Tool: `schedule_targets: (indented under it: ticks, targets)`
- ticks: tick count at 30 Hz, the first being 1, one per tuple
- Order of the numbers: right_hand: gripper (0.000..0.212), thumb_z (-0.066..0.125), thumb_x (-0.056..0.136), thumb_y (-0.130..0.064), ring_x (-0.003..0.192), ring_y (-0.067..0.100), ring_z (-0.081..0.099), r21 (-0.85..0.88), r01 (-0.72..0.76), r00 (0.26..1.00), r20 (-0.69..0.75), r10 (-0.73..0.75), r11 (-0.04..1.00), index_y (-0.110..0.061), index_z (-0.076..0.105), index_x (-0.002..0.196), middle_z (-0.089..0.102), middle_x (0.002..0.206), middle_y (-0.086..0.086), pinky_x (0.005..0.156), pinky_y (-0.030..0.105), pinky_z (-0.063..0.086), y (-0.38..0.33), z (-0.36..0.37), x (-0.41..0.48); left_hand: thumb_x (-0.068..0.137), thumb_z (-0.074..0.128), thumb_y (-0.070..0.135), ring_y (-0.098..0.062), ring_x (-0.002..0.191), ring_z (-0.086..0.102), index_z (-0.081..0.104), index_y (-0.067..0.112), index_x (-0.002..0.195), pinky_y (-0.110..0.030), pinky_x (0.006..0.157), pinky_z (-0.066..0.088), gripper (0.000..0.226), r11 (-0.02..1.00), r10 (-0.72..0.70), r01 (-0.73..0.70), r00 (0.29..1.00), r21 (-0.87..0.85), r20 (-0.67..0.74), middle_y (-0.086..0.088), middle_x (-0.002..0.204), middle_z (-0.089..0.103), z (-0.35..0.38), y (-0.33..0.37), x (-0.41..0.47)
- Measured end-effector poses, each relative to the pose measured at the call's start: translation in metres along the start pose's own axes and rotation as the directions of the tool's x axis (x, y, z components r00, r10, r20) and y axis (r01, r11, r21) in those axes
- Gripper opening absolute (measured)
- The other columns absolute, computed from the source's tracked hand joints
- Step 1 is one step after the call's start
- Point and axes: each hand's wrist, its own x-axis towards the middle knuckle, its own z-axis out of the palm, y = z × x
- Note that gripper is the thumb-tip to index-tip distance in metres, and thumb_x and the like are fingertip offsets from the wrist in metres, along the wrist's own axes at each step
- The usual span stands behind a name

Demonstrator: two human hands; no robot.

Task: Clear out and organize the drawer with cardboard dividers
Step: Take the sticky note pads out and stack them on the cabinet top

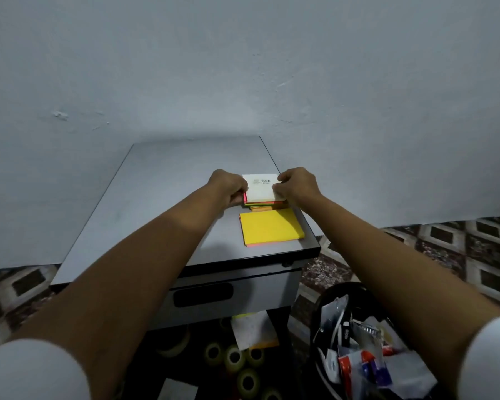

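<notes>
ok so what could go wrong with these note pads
1. The left hand and right hand only pinch the stack of pads by its sides; it could splay apart.
2. It and the yellow pad sit near the right edge of the cabinet top; a nudge might drop them toward the bin below.

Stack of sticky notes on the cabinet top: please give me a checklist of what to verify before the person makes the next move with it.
1. Both hands hold the stack of sticky notes: left hand and right hand grip its two sides. Ok.
2. Stack edges aligned: coloured pads stick out under the white top sheet. Not ok.
3. Yellow pad lies flat on the cabinet top, nearer the front. Ok.
4. Drawer open for the pads: cannot tell.
5. Tape rolls off the floor: several lie below. Not ok.
</notes>
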Motion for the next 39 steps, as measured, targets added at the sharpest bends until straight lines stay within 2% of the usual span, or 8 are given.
schedule_targets:
  ticks: [3,9,14,18,21,25,30,39]
  targets:
    - [0.031,0.063,0.087,-0.016,0.108,0.027,0.059,-0.034,-0.013,1.0,0.013,0.013,0.999,0.004,0.065,0.112,0.064,0.117,0.018,0.088,0.031,0.046,0.002,0.002,0.002,0.088,0.054,-0.008,-0.027,0.092,0.063,0.05,-0.002,0.081,-0.022,0.044,0.052,0.01,1.0,-0.023,0.023,1.0,0.012,-0.011,-0.022,0.114,0.062,0.0,-0.002,0.002]
    - [0.029,0.056,0.091,-0.017,0.099,0.029,0.059,-0.055,-0.112,0.994,-0.002,0.112,0.992,0.005,0.06,0.11,0.063,0.111,0.017,0.065,0.028,0.039,-0.002,0.007,0.002,0.093,0.035,-0.013,-0.032,0.11,0.06,0.045,-0.002,0.077,-0.031,0.065,0.051,0.022,0.985,-0.068,0.074,0.997,-0.156,0.043,-0.02,0.112,0.059,0.007,0.0,-0.002]
    - [0.024,0.053,0.091,-0.008,0.101,0.029,0.056,-0.155,-0.097,0.994,0.024,0.102,0.983,0.004,0.055,0.111,0.059,0.115,0.018,0.049,0.023,0.03,-0.01,0.008,0.001,0.093,0.028,-0.013,-0.033,0.087,0.059,0.047,-0.005,0.113,-0.035,0.041,0.048,0.029,0.975,-0.039,0.048,0.998,-0.215,0.048,-0.022,0.117,0.059,0.014,0.0,-0.003]
    - [0.015,0.053,0.09,-0.009,0.085,0.022,0.046,-0.101,-0.112,0.994,0.01,0.113,0.989,-0.005,0.05,0.076,0.048,0.074,0.006,0.046,0.02,0.025,-0.006,0.004,0.001,0.094,0.026,-0.01,-0.028,0.074,0.057,0.046,-0.004,0.093,-0.031,0.055,0.051,0.02,0.977,-0.038,0.049,0.997,-0.209,0.06,-0.018,0.088,0.059,0.01,-0.001,-0.01]
    - [0.026,0.053,0.089,-0.012,0.084,0.024,0.046,-0.069,-0.085,0.996,0.021,0.086,0.994,-0.008,0.046,0.065,0.045,0.067,0.006,0.05,0.023,0.03,-0.007,-0.003,-0.009,0.093,0.035,-0.003,-0.016,0.055,0.033,0.037,0.007,0.07,-0.027,0.053,0.031,0.025,0.994,-0.022,0.022,1.0,-0.105,0.0,-0.009,0.065,0.039,0.001,-0.001,-0.014]
    - [0.042,0.057,0.091,-0.018,0.121,0.026,0.051,0.019,0.051,0.997,0.049,-0.052,0.999,-0.002,0.053,0.129,0.055,0.131,0.015,0.103,0.033,0.04,-0.011,-0.017,-0.034,0.092,0.044,0.001,-0.017,0.062,0.04,0.048,0.005,0.074,-0.026,0.056,0.033,0.019,0.995,0.095,-0.095,0.995,0.002,-0.023,-0.011,0.075,0.046,-0.013,-0.004,-0.028]
    - [0.039,0.062,0.089,-0.021,0.111,0.018,0.059,0.114,0.184,0.98,0.06,-0.192,0.976,-0.01,0.058,0.126,0.063,0.119,0.009,0.1,0.032,0.044,-0.015,-0.031,-0.087,0.094,0.05,0.012,-0.019,0.095,0.057,0.06,0.011,0.121,-0.023,0.072,0.048,0.028,0.907,0.362,-0.367,0.93,0.206,0.064,-0.005,0.106,0.06,-0.036,-0.026,-0.072]
    - [0.029,0.065,0.087,-0.017,0.096,0.008,0.062,0.225,0.118,0.949,0.26,-0.176,0.967,-0.013,0.065,0.115,0.067,0.102,0.001,0.085,0.017,0.048,0.025,-0.005,-0.192,0.094,0.052,0.009,-0.009,0.079,0.062,0.063,0.025,0.09,-0.027,0.074,0.05,0.019,0.926,0.338,-0.351,0.934,0.135,0.115,-0.001,0.09,0.066,-0.067,-0.132,-0.141]
